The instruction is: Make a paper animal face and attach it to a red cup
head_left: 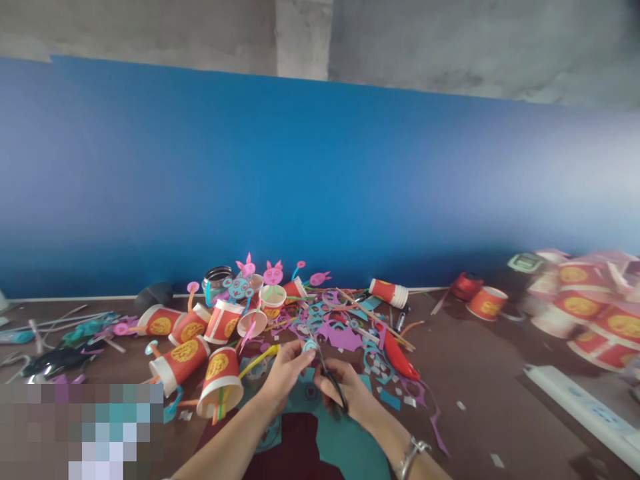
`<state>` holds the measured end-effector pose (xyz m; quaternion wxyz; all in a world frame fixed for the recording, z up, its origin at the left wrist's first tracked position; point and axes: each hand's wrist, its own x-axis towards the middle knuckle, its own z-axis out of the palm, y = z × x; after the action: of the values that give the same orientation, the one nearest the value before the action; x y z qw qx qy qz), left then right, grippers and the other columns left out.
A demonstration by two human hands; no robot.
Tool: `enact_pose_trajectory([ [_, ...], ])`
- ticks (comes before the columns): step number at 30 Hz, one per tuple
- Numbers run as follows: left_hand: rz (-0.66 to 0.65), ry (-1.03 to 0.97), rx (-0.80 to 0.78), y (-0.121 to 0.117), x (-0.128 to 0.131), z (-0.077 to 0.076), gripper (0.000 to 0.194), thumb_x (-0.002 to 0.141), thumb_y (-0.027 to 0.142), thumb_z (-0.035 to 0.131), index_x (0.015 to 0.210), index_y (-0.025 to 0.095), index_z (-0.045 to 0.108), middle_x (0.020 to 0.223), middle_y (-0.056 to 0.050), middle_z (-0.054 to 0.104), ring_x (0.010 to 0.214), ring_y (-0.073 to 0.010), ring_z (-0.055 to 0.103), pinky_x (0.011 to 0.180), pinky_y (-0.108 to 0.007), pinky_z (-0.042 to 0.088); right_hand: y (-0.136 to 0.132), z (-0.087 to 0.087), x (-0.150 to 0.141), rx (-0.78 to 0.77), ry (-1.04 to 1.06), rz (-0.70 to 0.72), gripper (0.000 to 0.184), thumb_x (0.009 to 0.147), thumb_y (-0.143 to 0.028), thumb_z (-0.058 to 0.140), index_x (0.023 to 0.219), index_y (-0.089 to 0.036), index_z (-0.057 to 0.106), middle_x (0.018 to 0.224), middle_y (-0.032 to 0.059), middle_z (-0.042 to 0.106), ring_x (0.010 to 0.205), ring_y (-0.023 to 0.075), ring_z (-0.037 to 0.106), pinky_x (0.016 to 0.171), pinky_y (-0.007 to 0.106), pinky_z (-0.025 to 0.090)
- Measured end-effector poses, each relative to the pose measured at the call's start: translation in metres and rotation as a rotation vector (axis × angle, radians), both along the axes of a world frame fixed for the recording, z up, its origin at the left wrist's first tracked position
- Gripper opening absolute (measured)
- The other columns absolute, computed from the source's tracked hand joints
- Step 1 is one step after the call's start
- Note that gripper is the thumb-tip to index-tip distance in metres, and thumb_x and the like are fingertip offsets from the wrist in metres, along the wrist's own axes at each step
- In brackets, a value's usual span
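Note:
My left hand [291, 365] pinches a small light-blue paper cutout [309, 345] between thumb and fingers. Black-handled scissors [334, 385] sit in my right hand [350, 388], with the blades pointing up beside the cutout. Whether the blades touch the paper is too small to tell. Beneath both hands lies a sheet of teal paper [353, 433] with a drawn circle on it. Just past my fingers are purple paper scraps [340, 335] with scalloped edges. A red paper cup [220, 377] with a yellow print lies tipped to the left of my left hand.
More tipped cups [224, 321] and pink cat-face cutouts [273, 273] crowd the table's back left. A red tool or pen-like object [400, 353] and a black marker [401, 319] lie right of centre. Stacked cups [583, 303] and a white power strip [585, 410] are at right. A blue partition [300, 180] stands behind.

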<state>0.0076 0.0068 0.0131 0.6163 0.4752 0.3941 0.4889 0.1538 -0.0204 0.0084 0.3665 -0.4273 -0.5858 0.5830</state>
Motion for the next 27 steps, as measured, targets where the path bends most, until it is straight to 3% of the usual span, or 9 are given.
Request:
enact_pose_trajectory([
  [27,0.014,0.018,0.019,0.004,-0.002,-0.005,0.032,0.067,0.042,0.067,0.059,0.016,0.05,0.049,0.007,0.041,0.048,-0.007,0.031,0.049,-0.021,0.025,-0.003,0.015,0.0,0.015,-0.056,-0.022,0.04,0.069,-0.056,0.059,0.066,-0.017,0.049,0.041,-0.0081,0.04,0.034,0.0056,0.036,0.036,0.018,0.028],
])
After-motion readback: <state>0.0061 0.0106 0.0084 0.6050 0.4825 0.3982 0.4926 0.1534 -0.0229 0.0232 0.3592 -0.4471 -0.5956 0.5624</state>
